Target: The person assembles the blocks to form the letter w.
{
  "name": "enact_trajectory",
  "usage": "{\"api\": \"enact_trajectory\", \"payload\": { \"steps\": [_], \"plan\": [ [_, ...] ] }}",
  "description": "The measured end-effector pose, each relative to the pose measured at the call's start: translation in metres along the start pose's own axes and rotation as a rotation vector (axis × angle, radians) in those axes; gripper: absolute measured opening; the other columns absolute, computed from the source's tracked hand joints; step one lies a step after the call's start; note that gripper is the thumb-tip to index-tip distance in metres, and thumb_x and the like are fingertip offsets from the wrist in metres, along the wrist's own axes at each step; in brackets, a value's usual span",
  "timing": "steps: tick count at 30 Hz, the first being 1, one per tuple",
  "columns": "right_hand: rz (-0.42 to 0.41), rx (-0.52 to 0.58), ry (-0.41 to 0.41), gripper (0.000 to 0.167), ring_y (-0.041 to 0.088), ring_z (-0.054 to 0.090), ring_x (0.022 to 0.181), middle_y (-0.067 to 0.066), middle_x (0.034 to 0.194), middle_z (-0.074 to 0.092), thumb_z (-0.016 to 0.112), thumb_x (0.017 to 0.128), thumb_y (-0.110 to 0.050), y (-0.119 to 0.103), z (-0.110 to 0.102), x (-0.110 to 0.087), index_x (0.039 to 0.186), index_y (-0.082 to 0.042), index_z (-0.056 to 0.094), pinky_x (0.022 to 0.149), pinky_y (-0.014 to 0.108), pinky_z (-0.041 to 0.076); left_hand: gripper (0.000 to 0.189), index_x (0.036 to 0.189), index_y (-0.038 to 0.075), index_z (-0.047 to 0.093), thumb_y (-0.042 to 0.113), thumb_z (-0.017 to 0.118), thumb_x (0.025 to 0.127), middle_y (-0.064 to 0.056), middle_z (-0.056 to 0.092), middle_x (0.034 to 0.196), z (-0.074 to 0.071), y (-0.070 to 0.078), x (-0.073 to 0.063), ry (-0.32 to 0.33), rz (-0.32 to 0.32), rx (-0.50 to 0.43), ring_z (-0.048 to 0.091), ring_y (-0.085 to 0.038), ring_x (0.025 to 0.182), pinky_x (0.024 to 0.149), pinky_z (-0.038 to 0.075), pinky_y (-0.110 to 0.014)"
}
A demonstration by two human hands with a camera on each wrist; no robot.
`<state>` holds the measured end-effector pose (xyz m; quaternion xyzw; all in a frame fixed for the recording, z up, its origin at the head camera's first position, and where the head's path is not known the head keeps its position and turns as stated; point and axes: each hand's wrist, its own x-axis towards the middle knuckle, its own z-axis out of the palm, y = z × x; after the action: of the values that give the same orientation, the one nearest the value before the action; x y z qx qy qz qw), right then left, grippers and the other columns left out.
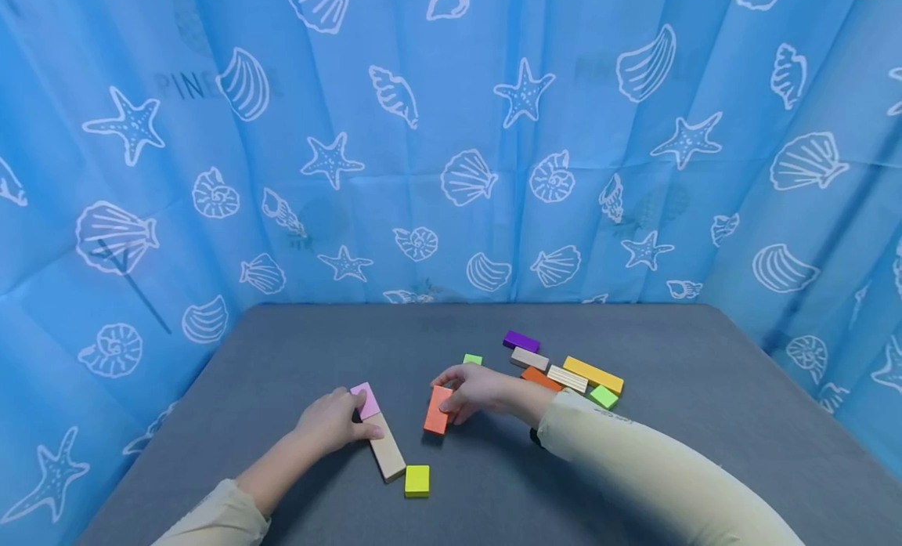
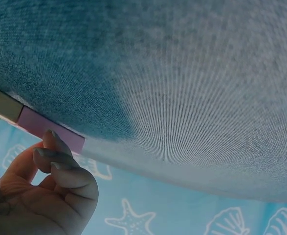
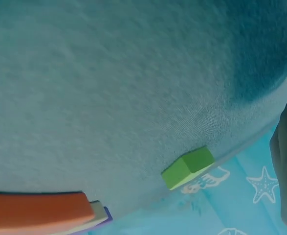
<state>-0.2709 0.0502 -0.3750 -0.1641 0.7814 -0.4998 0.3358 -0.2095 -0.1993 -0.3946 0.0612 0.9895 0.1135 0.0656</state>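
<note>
In the head view my left hand is at a pink block and the long plain wooden block joined end to end with it. The thumb lies on the wooden block and the forefinger on the pink one; curled fingers show beside the pink block in the left wrist view. My right hand pinches an orange block, tilted, between thumb and fingers, to the right of that row. A yellow block touches or nearly touches the wooden block's near end.
Behind the right hand lies a green block. Farther right sit a purple block, a beige block, a dark orange block, a striped block, a yellow-orange block and another green block. A blue curtain hangs behind the grey table.
</note>
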Motion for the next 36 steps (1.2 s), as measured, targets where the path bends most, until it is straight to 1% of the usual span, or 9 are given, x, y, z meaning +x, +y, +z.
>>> {"api": "enact_trajectory", "payload": {
  "steps": [3,8,14,20,25,27,31,33,36],
  "plan": [
    [0.011,0.008,-0.023,0.04,0.021,0.061,0.083,0.013,0.108,0.056,0.062,0.091,0.002,0.003,0.0,-0.004,0.131,0.001,0.055,0.079,0.036,0.055,0.076,0.131,0.0,0.06,0.048,0.079,0.076,-0.011,0.061,0.098,0.0,-0.001,0.0,0.009,0.008,0.003,0.049,-0.02,0.078,0.071,0.046,-0.04],
    [0.019,0.011,-0.06,0.037,0.021,0.06,0.083,0.013,0.105,0.056,0.062,0.091,0.004,0.006,0.001,-0.008,0.128,0.001,0.057,0.078,0.036,0.055,0.076,0.132,-0.001,0.059,0.047,0.079,0.076,-0.012,0.061,0.098,0.0,-0.002,-0.001,0.014,0.022,-0.005,0.047,-0.02,0.077,0.068,0.043,-0.038],
    [0.022,-0.005,-0.069,0.036,0.022,0.059,0.084,0.013,0.105,0.056,0.061,0.09,0.006,0.006,0.001,-0.012,0.126,0.001,0.058,0.077,0.037,0.055,0.075,0.132,-0.002,0.059,0.046,0.079,0.077,-0.013,0.062,0.099,0.0,-0.001,-0.002,0.02,0.028,-0.003,0.048,-0.02,0.077,0.069,0.044,-0.038],
    [0.025,-0.02,-0.091,0.035,0.021,0.059,0.083,0.012,0.104,0.056,0.061,0.091,0.005,0.007,0.002,-0.016,0.125,0.001,0.058,0.076,0.035,0.055,0.074,0.13,-0.003,0.059,0.045,0.08,0.077,-0.016,0.064,0.105,0.0,0.0,-0.002,0.025,0.037,-0.006,0.055,-0.021,0.084,0.076,0.049,-0.043],
    [0.033,-0.047,-0.098,0.034,0.02,0.058,0.08,0.011,0.101,0.057,0.062,0.091,0.005,0.009,0.005,-0.019,0.125,0.001,0.059,0.074,0.035,0.055,0.073,0.129,-0.004,0.06,0.044,0.08,0.077,-0.019,0.064,0.109,0.0,0.001,-0.003,0.028,0.04,-0.014,0.06,-0.027,0.094,0.083,0.049,-0.048],
    [0.033,-0.094,-0.091,0.033,0.018,0.057,0.077,0.01,0.098,0.058,0.063,0.091,0.002,0.01,0.007,-0.02,0.124,0.0,0.06,0.071,0.033,0.055,0.073,0.128,-0.004,0.06,0.044,0.08,0.077,-0.019,0.064,0.109,0.0,0.001,-0.004,0.03,0.039,-0.016,0.061,-0.029,0.096,0.084,0.049,-0.048],
    [-0.006,-0.283,-0.048,0.035,0.019,0.052,0.08,0.007,0.094,0.057,0.069,0.09,-0.007,0.01,0.013,-0.021,0.124,-0.005,0.062,0.067,0.03,0.047,0.073,0.128,-0.004,0.061,0.044,0.08,0.077,-0.019,0.064,0.109,0.0,0.001,-0.003,0.031,0.037,-0.013,0.061,-0.028,0.095,0.083,0.05,-0.048],
    [-0.028,-0.369,-0.028,0.037,0.02,0.049,0.084,0.007,0.094,0.055,0.071,0.089,-0.012,0.01,0.015,-0.021,0.125,-0.007,0.063,0.069,0.032,0.041,0.073,0.128,-0.004,0.06,0.044,0.08,0.077,-0.019,0.064,0.108,0.001,0.001,-0.003,0.032,0.037,-0.012,0.06,-0.027,0.092,0.082,0.05,-0.047],
    [-0.042,-0.422,-0.016,0.038,0.021,0.048,0.09,0.006,0.1,0.055,0.072,0.089,-0.016,0.011,0.015,-0.02,0.126,-0.009,0.063,0.077,0.037,0.041,0.074,0.129,-0.004,0.06,0.044,0.08,0.077,-0.019,0.064,0.108,0.001,0.001,-0.003,0.031,0.036,-0.013,0.059,-0.025,0.09,0.08,0.05,-0.046]
  ]
}}
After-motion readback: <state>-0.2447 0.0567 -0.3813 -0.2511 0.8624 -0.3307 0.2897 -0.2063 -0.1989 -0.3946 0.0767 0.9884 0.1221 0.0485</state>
